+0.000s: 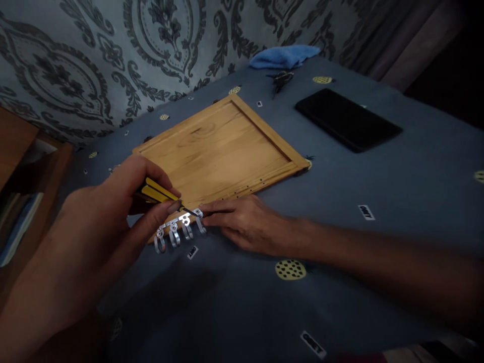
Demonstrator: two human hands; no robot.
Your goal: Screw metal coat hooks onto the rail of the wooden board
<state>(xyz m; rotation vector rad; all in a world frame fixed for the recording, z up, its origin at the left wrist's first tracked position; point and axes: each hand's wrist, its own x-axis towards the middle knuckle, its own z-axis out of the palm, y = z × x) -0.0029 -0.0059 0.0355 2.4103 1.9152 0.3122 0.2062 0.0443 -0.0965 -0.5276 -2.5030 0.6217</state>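
Observation:
My left hand is closed around a screwdriver with a yellow and black handle. The screwdriver's tip meets the right end of a silver metal hook rail, which has several curved hooks. The rail lies along the near edge of a framed wooden board. At the rail's right end, the fingers of my right hand are pressed together on it. Whatever sits right under the tip is too small to make out. Several small dark holes show along the board's near edge.
The board rests on a blue patterned cloth. A black tablet-like slab lies to the right. Farther back are a dark object like keys and a blue cloth by the patterned wall. A wooden shelf with books stands at left.

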